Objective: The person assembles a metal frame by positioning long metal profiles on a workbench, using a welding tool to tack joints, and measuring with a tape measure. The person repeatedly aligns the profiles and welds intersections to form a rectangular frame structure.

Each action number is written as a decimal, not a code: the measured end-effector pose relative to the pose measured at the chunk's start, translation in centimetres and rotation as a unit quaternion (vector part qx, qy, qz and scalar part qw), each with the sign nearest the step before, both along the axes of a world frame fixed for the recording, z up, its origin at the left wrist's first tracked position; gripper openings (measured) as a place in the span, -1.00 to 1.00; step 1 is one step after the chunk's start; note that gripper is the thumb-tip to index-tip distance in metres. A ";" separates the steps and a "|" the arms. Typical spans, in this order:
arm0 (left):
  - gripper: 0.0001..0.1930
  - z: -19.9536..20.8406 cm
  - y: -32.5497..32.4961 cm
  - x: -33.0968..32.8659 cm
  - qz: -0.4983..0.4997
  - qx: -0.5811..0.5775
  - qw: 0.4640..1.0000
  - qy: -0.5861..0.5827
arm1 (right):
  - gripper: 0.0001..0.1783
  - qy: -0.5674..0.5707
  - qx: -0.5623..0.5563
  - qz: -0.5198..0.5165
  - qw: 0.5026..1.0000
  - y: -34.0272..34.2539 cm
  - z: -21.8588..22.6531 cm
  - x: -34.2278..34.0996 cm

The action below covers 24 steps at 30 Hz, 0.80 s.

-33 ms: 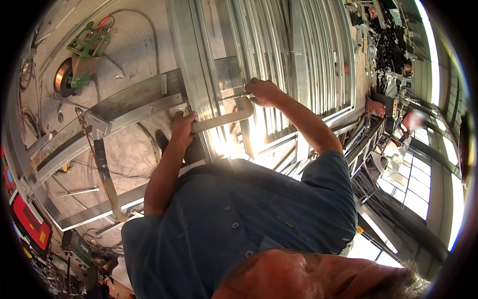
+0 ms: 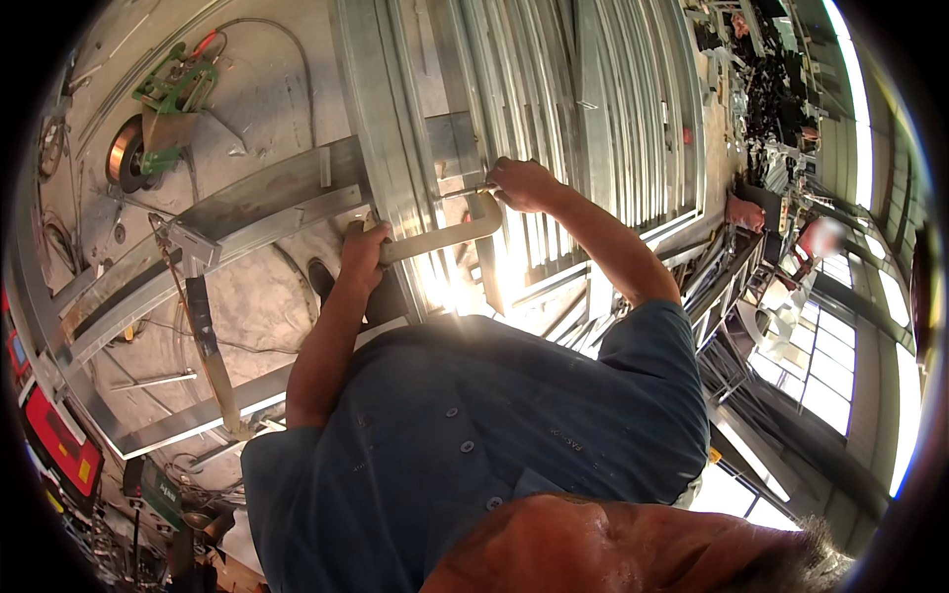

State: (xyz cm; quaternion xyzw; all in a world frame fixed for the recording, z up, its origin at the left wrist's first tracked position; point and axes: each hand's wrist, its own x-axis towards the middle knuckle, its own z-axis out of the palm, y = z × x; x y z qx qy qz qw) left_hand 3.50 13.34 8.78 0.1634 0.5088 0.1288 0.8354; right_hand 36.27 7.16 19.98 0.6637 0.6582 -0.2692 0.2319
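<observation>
A large pale C-clamp (image 2: 440, 240) spans a long galvanized steel profile (image 2: 381, 128) in front of my chest. My left hand (image 2: 364, 253) is closed around the clamp's left end, beside the profile's left edge. At the other end, my right hand (image 2: 524, 185) grips the clamp's screw; its fingers are wrapped at the screw's outer end and hide the handle. The screw (image 2: 469, 191) points left toward a flat metal plate (image 2: 453, 148). Strong glare just below the clamp washes out part of the metal.
Right of the clamp lie several long parallel metal profiles (image 2: 633, 119). To the left stands a welded steel frame (image 2: 282, 212), with another C-clamp (image 2: 208, 336) fixed on it. A green wire feeder (image 2: 178, 84) with a copper wire spool (image 2: 127, 153) and cables lies on the floor. A red machine (image 2: 61, 440) stands lower left.
</observation>
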 end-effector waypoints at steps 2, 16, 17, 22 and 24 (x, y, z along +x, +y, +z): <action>-0.72 0.2 0.3 0.0 -0.019 -0.005 1.000 0.016 | -0.76 0.010 -0.048 0.019 0.999 -0.3 -0.8 0.9; -0.65 -0.3 0.3 -0.2 -0.022 -0.005 1.000 0.005 | -0.72 -0.050 -0.115 0.034 0.991 1.2 0.5 -0.4; -0.65 -0.2 0.3 -0.2 -0.024 -0.003 1.000 0.009 | -0.72 -0.071 -0.131 0.038 0.988 1.5 0.8 -0.8; -0.68 -1.1 0.0 -0.1 -0.005 0.010 1.000 -0.011 | -0.72 -0.034 0.039 0.047 0.998 -0.1 -0.3 -0.1; -0.70 -0.9 0.1 0.0 -0.004 0.003 1.000 -0.010 | -0.70 -0.025 -0.002 0.046 0.999 0.0 -0.5 0.3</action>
